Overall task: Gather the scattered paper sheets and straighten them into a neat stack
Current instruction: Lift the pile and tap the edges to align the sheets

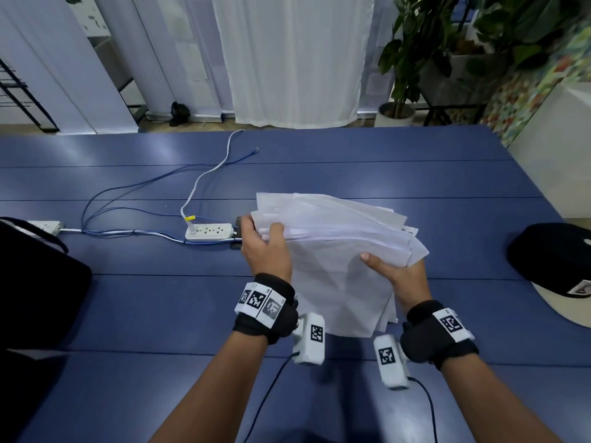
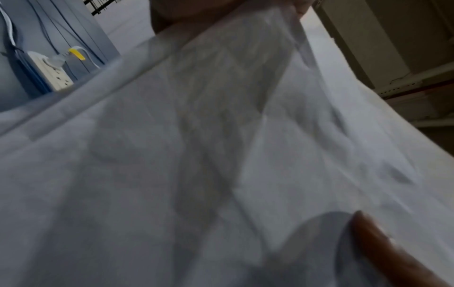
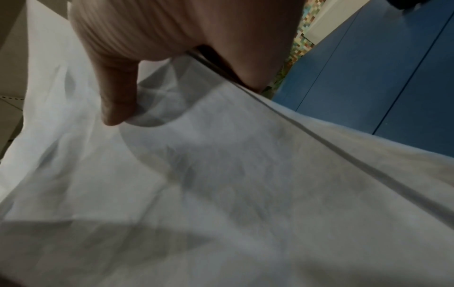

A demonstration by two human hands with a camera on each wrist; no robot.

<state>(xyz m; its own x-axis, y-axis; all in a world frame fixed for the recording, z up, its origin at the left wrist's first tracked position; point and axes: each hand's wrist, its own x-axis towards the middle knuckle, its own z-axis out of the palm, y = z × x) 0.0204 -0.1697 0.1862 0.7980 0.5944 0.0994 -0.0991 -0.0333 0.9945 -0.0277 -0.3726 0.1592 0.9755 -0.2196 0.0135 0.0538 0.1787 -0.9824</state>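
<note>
Uneven bundle of paper sheets [image 1: 335, 251] held above the blue table [image 1: 144, 298], left hand [image 1: 267, 251] gripping its left edge, right hand [image 1: 395, 278] pinching its right side with thumb on top, sheet edges fanned and misaligned, perhaps creased though wrist views blur, white power strip [image 1: 209, 232] just beside the left hand

A blue desk [image 1: 383, 161] made of long panels with thin seams carries everything. At about 10 o'clock from its middle a white power strip [image 1: 209, 232] lies flat with a white cable [image 1: 204, 177] plugged in, and thin blue cables [image 1: 128, 215] loop away toward 9 o'clock, where a second power strip [image 1: 48, 226] sits beside a black bag [image 1: 35, 276]. At 3 o'clock a black cap [image 1: 556, 254] rests at the desk's edge.
</note>
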